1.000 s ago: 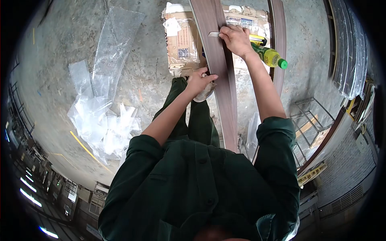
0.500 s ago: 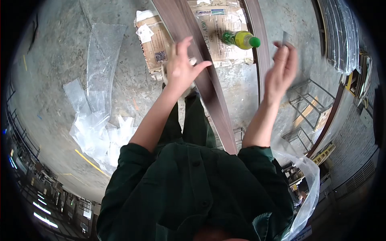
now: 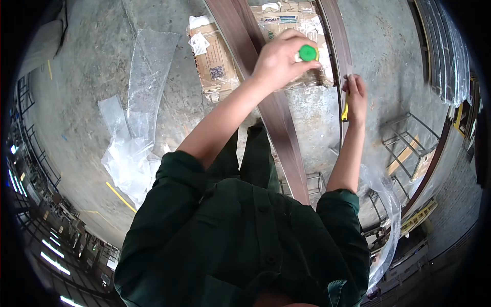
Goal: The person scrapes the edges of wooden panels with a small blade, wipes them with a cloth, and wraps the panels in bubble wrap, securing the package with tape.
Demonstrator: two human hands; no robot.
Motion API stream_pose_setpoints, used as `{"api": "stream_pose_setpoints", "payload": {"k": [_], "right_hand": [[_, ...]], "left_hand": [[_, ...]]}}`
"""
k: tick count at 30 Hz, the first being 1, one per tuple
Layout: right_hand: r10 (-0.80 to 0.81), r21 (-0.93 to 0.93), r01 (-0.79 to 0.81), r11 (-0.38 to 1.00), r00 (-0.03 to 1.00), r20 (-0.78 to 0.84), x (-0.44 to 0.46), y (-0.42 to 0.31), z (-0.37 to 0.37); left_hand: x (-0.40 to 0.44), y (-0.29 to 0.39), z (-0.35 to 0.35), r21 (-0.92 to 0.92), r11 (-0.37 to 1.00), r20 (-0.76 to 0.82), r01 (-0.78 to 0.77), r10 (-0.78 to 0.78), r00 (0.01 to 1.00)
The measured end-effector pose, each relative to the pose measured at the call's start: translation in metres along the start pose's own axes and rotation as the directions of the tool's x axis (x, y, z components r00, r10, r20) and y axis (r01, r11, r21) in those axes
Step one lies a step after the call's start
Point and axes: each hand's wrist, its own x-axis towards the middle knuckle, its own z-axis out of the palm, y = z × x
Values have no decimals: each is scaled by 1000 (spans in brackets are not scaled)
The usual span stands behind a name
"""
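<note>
My left hand (image 3: 279, 59) is closed around the plastic bottle, whose green cap (image 3: 308, 52) points up toward me. The hand covers most of the bottle's body. Under it lies a cardboard box (image 3: 312, 30) between two long brown wood-look boards. My right hand (image 3: 356, 100) is closed on a yellow-handled tool (image 3: 346, 108), beside the right board (image 3: 340, 38). A pale flat tip shows over the board just above my fingers; its exact shape is unclear. The left board (image 3: 284, 125) runs diagonally below my left forearm.
Clear plastic wrap (image 3: 128, 163) lies on the concrete floor at left. Another cardboard box (image 3: 217, 64) sits beside the left board. Metal frames (image 3: 409, 138) stand at right, with plastic-wrapped panels (image 3: 445, 51) beyond. A strip of clear plastic (image 3: 391, 220) hangs near my right elbow.
My left hand has moved right, from above the left board to the bottle, and closed on it. My right hand has lowered to the right board with the tool. The view has shifted slightly.
</note>
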Motion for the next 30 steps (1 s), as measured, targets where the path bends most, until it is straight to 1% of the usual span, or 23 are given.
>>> {"api": "stream_pose_setpoints", "payload": {"k": [1,2,3,5,7,9,12,15,16,21,22,26,29,30], "right_hand": [[-14,-128,22,992,998,64,16,12,8],[-43,-304,76,950,993,113,27,11,26],[-60,-468,134,873,984,169,34,5,51],[-162,-635,382,672,912,377,46,-21,106],[-199,-662,584,470,801,565,60,-32,157],[-170,-653,657,376,742,649,75,-39,196],[-166,-677,705,211,708,686,90,-38,225],[-113,-677,705,210,706,700,87,-33,226],[-130,-658,718,227,692,710,84,-29,222],[-241,-578,765,284,641,729,56,-3,189],[-222,-588,750,302,655,722,47,-2,184],[-193,-589,728,350,672,715,11,14,157],[-210,-588,727,354,674,708,-19,30,134],[-196,-600,717,354,684,702,-30,36,126]], "left_hand": [[3,5,-20,5,999,-89,-42,42,995],[7,18,-46,-15,1000,-104,-17,15,995],[11,35,-74,-36,999,-118,11,-16,993],[19,59,-118,-51,999,-217,-10,-2,976],[17,57,-158,-50,999,-277,-17,2,961],[11,58,-184,81,997,-381,6,25,924],[-4,50,-220,123,986,-493,111,-37,869],[-25,33,-244,87,985,-520,149,-82,850],[-34,27,-253,205,949,-530,238,-97,842],[-66,11,-246,111,922,-568,371,-247,785],[-72,8,-243,87,915,-566,394,-280,776],[-82,8,-227,97,910,-510,403,-303,805],[-77,24,-206,-6,902,-473,432,-383,793],[-76,20,-203,47,914,-436,402,-343,832]]}}
